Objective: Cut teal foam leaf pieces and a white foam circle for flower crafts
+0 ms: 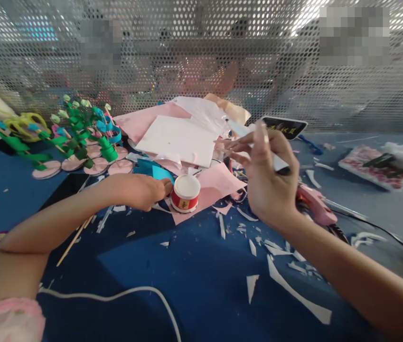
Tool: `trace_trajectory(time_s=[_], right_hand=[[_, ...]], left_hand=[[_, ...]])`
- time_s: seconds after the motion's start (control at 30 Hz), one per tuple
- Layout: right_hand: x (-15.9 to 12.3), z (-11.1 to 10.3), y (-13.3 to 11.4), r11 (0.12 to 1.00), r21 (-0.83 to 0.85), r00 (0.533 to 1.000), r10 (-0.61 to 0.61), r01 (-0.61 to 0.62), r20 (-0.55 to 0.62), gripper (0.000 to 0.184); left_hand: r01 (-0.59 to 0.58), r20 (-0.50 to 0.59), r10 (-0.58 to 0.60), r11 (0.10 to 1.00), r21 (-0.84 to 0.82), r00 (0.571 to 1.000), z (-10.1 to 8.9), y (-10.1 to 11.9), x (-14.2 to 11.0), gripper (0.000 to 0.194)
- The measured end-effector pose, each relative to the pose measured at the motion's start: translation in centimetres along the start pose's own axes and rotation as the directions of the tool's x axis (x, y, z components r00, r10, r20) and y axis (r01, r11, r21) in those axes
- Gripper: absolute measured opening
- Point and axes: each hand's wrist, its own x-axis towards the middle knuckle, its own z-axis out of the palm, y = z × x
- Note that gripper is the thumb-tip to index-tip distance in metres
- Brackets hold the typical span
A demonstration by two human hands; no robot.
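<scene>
My left hand (147, 191) is closed low over the table, its fingertips beside a blue paper piece (163, 174) and a round red-and-white tub (185, 194). What those fingers pinch, if anything, is hidden. The tub sits upright on a pink paper sheet (219, 183). Raised at the right, my right hand (270, 173) is closed around a slim white tool with a dark end (280, 164); its exact kind is blurred. Behind the hands, a white board (178, 140) lies on a heap of pink and white paper.
Green and blue paper plants on pink discs (96, 166) stand at left, near yellow scissors (26, 126). White scraps (294, 294) litter the right side. A pink glue gun (317, 204) lies beside my right forearm. A white cable (130, 290) crosses the front. Perforated metal (173, 61) rises behind.
</scene>
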Motion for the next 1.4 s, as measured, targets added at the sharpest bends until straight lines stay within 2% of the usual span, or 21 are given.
trace_trajectory(time_s=[0.07, 0.13, 0.2, 0.27, 0.33, 0.43, 0.47, 0.53, 0.6, 0.63, 0.7, 0.83, 0.9, 0.97, 1.03, 1.13, 1.23, 1.4], right_hand=[[-0.3, 0.6, 0.2, 0.999, -0.046, 0.989, 0.022, -0.015, 0.148, 0.011], [-0.8, 1.1, 0.6, 0.995, -0.100, 0.956, 0.023, 0.007, 0.292, 0.018], [-1.4, 1.4, 1.0, 0.987, -0.160, 0.923, 0.032, 0.033, 0.384, 0.023], [-1.7, 1.5, 1.6, 0.980, -0.197, 0.907, 0.051, 0.036, 0.419, 0.023], [-1.9, 1.5, 2.2, 0.980, -0.199, 0.899, 0.080, 0.007, 0.430, 0.023], [-1.8, 1.3, 2.9, 0.983, -0.176, 0.889, 0.118, -0.043, 0.442, 0.025], [-1.7, 1.2, 3.0, 0.983, -0.176, 0.888, 0.124, -0.049, 0.443, 0.026], [-1.6, 1.1, 3.0, 0.983, -0.172, 0.882, 0.132, -0.059, 0.453, 0.026], [-1.6, 1.1, 3.0, 0.985, -0.158, 0.875, 0.137, -0.071, 0.464, 0.027], [-1.6, 1.1, 3.0, 0.986, -0.149, 0.872, 0.139, -0.076, 0.469, 0.027], [-1.7, 1.2, 3.0, 0.987, -0.141, 0.872, 0.138, -0.080, 0.470, 0.027], [-1.9, 1.4, 3.5, 0.984, -0.171, 0.915, 0.119, -0.055, 0.387, 0.033], [-1.9, 1.3, 3.8, 0.979, -0.198, 0.927, 0.115, -0.046, 0.357, 0.037], [-1.8, 1.1, 4.0, 0.973, -0.230, 0.925, 0.121, -0.038, 0.360, 0.042], [-1.7, 0.9, 4.1, 0.965, -0.261, 0.921, 0.125, -0.026, 0.368, 0.048], [-1.6, 0.8, 4.1, 0.956, -0.292, 0.923, 0.120, -0.009, 0.367, 0.050], [-1.5, 0.8, 4.0, 0.954, -0.300, 0.928, 0.122, -0.012, 0.351, 0.051], [-1.9, 1.0, 4.1, 0.964, -0.255, 0.914, 0.169, -0.075, 0.368, 0.048]], left_hand=[[0.001, 0.054, -0.002, 1.000, 0.021, 0.999, 0.0, -0.2, 0.2, 0.064], [-0.018, 0.074, 0.018, 1.000, -0.011, 0.997, -0.1, -0.5, 0.2, 0.066], [-0.020, 0.088, 0.027, 0.997, -0.076, 0.996, -0.1, -0.8, 0.1, 0.057], [0.032, 0.101, -0.022, 0.995, -0.099, 0.995, 0.0, -1.1, -0.1, 0.042], [0.116, 0.068, -0.111, 0.991, -0.070, 0.991, 0.0, -1.5, -0.5, 0.031], [0.193, -0.077, -0.195, 0.981, -0.033, 0.978, -0.5, -1.9, -1.5, 0.026], [0.150, -0.158, -0.153, 0.988, -0.035, 0.975, -0.9, -2.0, -1.9, 0.027], [0.048, -0.115, -0.057, 0.995, -0.087, 0.992, -1.9, -2.0, -2.4, 0.031], [-0.028, -0.182, -0.005, 0.984, -0.177, 0.983, -2.7, -1.9, -2.3, 0.037], [-0.035, -0.229, -0.016, 0.976, -0.216, 0.973, -2.9, -1.8, -2.1, 0.037], [0.000, -0.336, -0.108, 0.952, -0.307, 0.936, -3.0, -1.5, -1.3, 0.038], [0.028, -0.444, -0.264, 0.881, -0.471, 0.856, -1.7, -0.7, 0.5, 0.042], [-0.022, -0.512, -0.276, 0.865, -0.501, 0.813, -1.2, -0.3, 1.0, 0.041], [-0.117, -0.576, -0.225, 0.861, -0.495, 0.786, -1.0, 0.0, 1.2, 0.039], [-0.230, -0.598, -0.117, 0.851, -0.472, 0.793, -1.1, 0.1, 1.2, 0.039], [-0.344, -0.555, 0.035, 0.816, -0.465, 0.831, -1.3, -0.3, 1.2, 0.037], [-0.350, -0.520, 0.064, 0.808, -0.474, 0.852, -1.2, -0.8, 1.4, 0.036], [-0.320, -0.539, 0.060, 0.857, -0.403, 0.840, -0.8, -1.2, 1.6, 0.029]])
